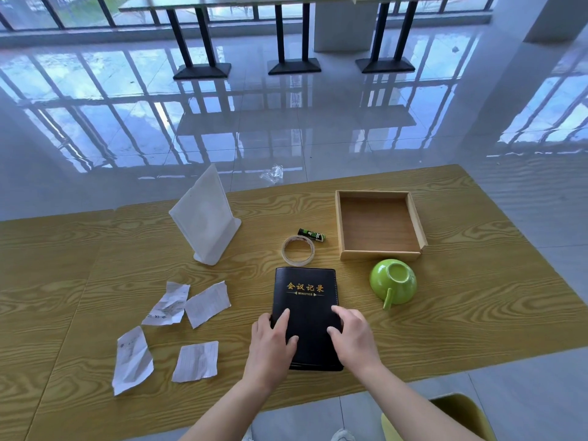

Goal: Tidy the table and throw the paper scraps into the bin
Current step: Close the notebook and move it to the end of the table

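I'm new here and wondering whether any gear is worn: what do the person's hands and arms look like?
No gear shows. The left hand and right hand are bare: no gloves, rings or watch visible. The left forearm and right forearm are bare too, with no sleeve in view.

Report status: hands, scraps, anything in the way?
Left hand and right hand resting on black notebook. Four paper scraps untouched, left of it. No bin in view.

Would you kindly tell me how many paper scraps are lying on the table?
4. All lie left of the notebook: two farther scraps side by side, two nearer ones. None appears hidden.
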The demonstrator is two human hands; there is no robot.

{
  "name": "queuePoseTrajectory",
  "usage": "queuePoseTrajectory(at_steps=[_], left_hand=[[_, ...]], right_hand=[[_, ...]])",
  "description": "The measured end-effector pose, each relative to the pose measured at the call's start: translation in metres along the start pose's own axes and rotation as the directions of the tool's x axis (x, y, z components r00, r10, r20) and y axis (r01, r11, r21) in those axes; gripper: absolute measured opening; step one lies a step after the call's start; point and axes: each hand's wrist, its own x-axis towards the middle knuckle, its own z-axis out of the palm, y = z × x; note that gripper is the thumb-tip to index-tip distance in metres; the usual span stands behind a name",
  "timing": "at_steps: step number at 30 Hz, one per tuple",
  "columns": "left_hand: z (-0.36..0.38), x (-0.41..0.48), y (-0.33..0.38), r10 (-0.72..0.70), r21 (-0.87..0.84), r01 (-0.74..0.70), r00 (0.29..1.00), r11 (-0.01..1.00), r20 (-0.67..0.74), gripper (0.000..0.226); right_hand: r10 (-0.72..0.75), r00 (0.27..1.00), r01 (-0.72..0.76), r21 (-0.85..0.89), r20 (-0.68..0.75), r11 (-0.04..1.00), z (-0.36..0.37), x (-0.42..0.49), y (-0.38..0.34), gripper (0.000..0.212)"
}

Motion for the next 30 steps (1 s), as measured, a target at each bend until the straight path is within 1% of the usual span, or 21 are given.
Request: queuePoseTrajectory(at_steps=[6,9,13,17,21,25,30], left_hand=[[-0.003,-0.002,0.025,0.112,0.038,-0.109,0.991,0.993,-0.075,0.06],[-0.006,0.0,0.038,0.123,0.024,-0.121,0.986,0.992,-0.113,0.06],[-0.013,0.01,0.045,0.138,0.003,-0.138,0.982,0.99,-0.126,0.06],[-0.021,0.027,0.049,0.186,-0.005,-0.188,0.974,0.982,-0.127,0.06],[-0.032,0.048,0.057,0.27,-0.004,-0.272,0.956,0.962,-0.115,0.061],[-0.042,0.07,0.078,0.367,0.0,-0.369,0.925,0.929,-0.092,0.06],[-0.041,0.089,0.116,0.439,-0.011,-0.44,0.896,0.898,-0.068,0.06]], right_hand=[[-0.076,0.993,0.078,0.019,-0.09,0.997,-0.024,-0.006,0.01,0.048],[-0.111,0.985,0.117,0.035,-0.13,0.993,-0.036,-0.003,0.01,0.049],[-0.124,0.978,0.134,0.051,-0.166,0.99,-0.048,0.004,0.003,0.05],[-0.093,0.972,0.109,0.064,-0.214,0.992,-0.053,0.012,-0.006,0.05],[-0.027,0.954,0.054,0.083,-0.298,0.995,-0.062,0.018,-0.018,0.05],[0.041,0.925,-0.006,0.094,-0.377,0.996,-0.081,0.021,-0.025,0.049],[0.102,0.88,-0.047,0.129,-0.463,0.991,-0.111,0.025,-0.017,0.048]])
